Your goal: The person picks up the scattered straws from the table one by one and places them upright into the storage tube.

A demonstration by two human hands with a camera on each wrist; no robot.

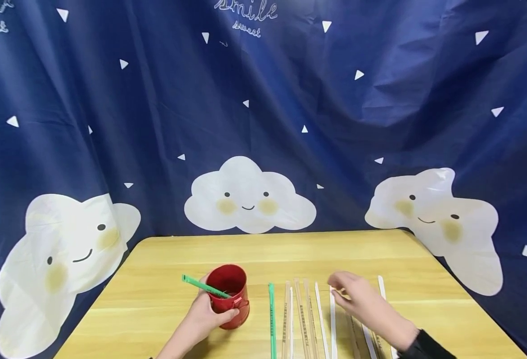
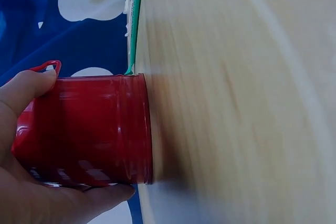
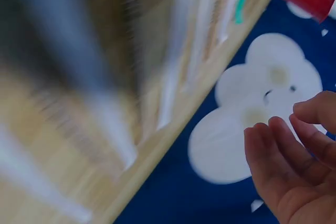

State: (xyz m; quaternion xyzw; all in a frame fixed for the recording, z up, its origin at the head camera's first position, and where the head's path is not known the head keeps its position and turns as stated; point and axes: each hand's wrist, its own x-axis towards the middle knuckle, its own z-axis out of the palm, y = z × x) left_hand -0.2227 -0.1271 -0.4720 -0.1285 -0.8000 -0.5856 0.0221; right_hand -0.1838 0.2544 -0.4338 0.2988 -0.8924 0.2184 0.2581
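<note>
My left hand [image 1: 200,317] grips a small red bucket [image 1: 242,313] by its side, thumb near the front and fingers behind. In the left wrist view the red bucket [image 2: 84,124] stands with its base at the table and the thumb by its red loop handle. A thin green wrapped stick, like a packaged straw [image 1: 197,283], leans out over the bucket's rim. My right hand [image 1: 366,300] hovers over the row of sticks to the right. Its fingers are loosely bent with nothing between them, as the right hand [image 3: 294,174] also shows in the right wrist view.
Side by side on the wooden table [image 1: 169,259] lie a green wrapped stick [image 1: 272,319], several brownish printed-wrapper sticks [image 1: 302,319] and several white ones [image 1: 333,324]. A dark blue curtain [image 1: 263,124] with smiling clouds hangs behind the table's far edge.
</note>
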